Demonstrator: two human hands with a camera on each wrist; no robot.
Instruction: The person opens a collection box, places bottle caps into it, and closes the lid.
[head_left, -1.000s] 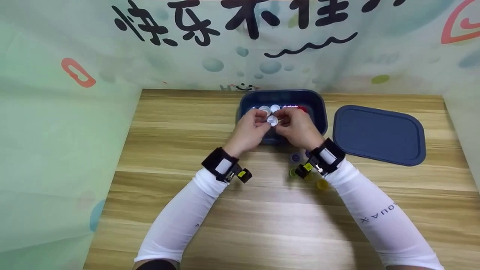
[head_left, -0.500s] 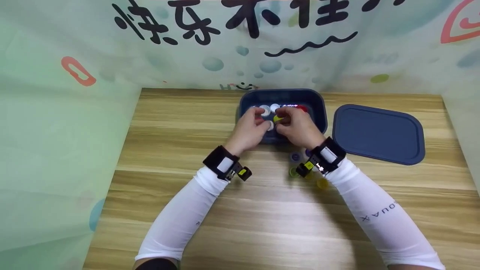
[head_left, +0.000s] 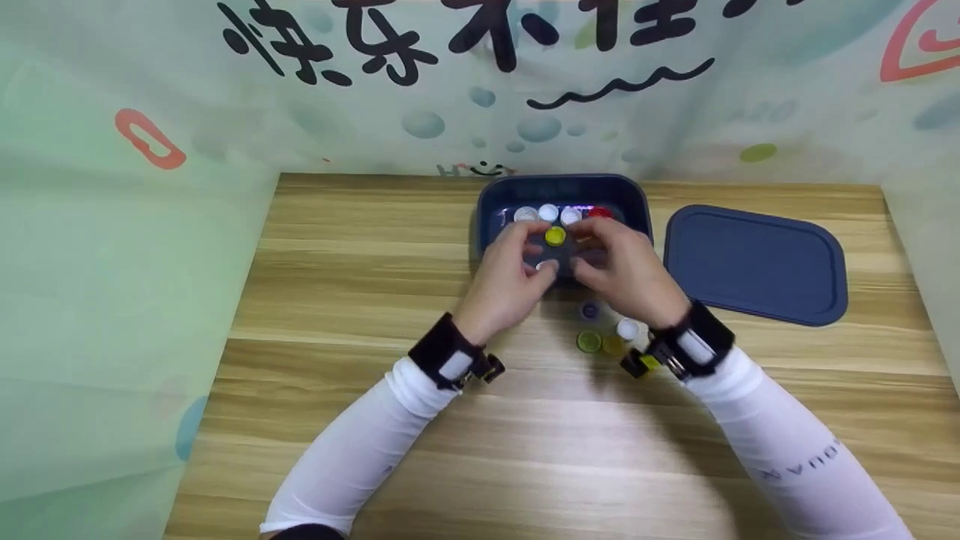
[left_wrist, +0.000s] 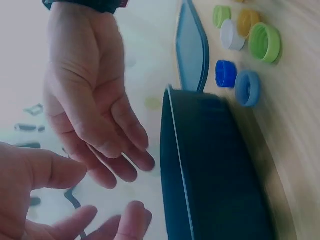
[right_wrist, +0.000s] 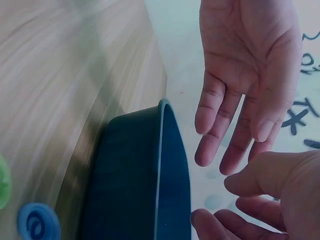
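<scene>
Both hands hover over a dark blue box [head_left: 487,196] that has bottle caps in it. My left hand [head_left: 504,279], fingers spread and loosely bent, is at the box's left side with nothing between its fingers. Opposite it, my right hand [head_left: 634,268] is also loose and holds nothing. A yellow cap [head_left: 555,236] shows between the two hands. Behind it lie white caps [head_left: 548,213] and a red cap [head_left: 600,213]. Another white cap [head_left: 541,266] is partly hidden by the left hand's fingers.
In front of the box, several caps lie on the wooden table [head_left: 480,450]: a purple-blue cap [head_left: 590,310], a white cap [head_left: 628,328], a green cap [head_left: 589,342] and an orange cap [head_left: 613,345]. The flat blue lid [head_left: 756,264] lies to the right.
A white cap held between the hands has gone down into the box. The yellow cap has left the right fingers and lies in the box. My right hand has drawn back rightward.
</scene>
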